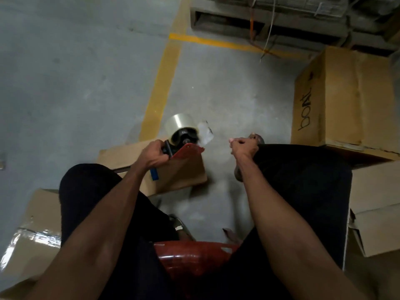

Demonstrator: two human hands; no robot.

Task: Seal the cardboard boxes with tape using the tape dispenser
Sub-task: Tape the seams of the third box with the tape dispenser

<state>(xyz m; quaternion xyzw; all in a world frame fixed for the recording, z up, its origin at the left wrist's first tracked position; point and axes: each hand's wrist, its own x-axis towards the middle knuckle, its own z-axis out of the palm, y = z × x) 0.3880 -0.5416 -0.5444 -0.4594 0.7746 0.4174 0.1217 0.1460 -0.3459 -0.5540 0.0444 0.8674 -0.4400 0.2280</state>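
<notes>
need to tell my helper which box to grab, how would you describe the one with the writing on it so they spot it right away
Follow the yellow floor line toward the pallets, then look right: a tall cardboard box stands on the concrete beside the person's right knee. It alone carries black handwritten-style lettering reading "boat" down its side; the other boxes nearby show no such writing.
</notes>
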